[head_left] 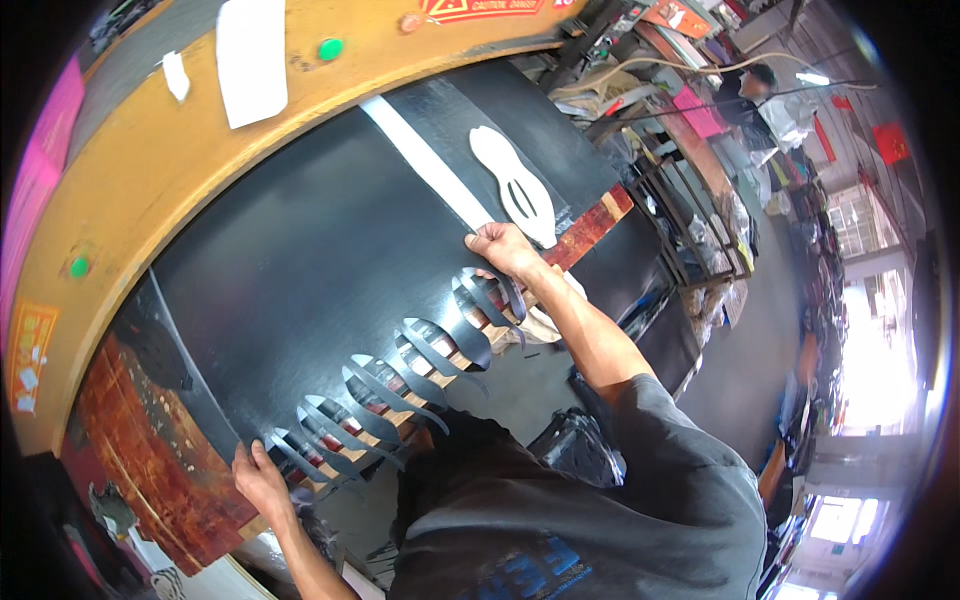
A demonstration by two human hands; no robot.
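The black sheet [290, 240] is pinched by the left hand [264, 484] at its near-left corner, by the right hand [507, 250] at its near-right.

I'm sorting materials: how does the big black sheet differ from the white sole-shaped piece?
The black sheet is far larger than the white sole-shaped piece. The sheet's near edge is cut into drooping curved strips; the white piece has narrow slots inside. The left hand and right hand hold the sheet; neither touches the white piece. Both have cut openings.
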